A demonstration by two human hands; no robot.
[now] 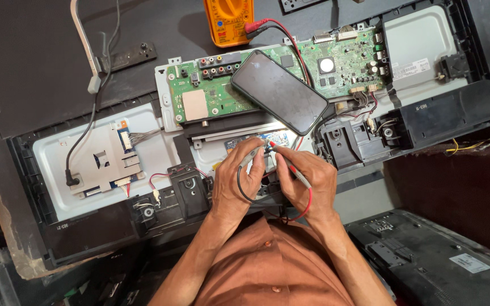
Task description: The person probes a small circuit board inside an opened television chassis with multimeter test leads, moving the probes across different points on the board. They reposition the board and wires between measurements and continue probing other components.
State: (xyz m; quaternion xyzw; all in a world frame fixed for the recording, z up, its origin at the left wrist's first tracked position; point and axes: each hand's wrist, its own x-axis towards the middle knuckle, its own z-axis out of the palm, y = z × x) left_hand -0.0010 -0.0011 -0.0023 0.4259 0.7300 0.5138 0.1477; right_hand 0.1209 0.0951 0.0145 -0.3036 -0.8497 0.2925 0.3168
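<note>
My left hand (238,180) grips a black multimeter probe (253,154), its black lead looping below the palm. My right hand (307,178) grips a red probe (288,162) with a red lead trailing under the wrist. Both probe tips meet on a small blue circuit board (259,139) at the lower edge of an opened television back (75,148). Above the hands lies a green main board (216,90). A dark smartphone (279,90) rests face-up and tilted across that board. An orange multimeter (229,20) stands at the top, red lead plugged in.
A small board with white connectors and a black cable (108,161) sits at left on the metal panel. Black speaker housings (358,141) flank the hands. Another black television back (426,255) lies at lower right. A grey cable (86,51) runs down at upper left.
</note>
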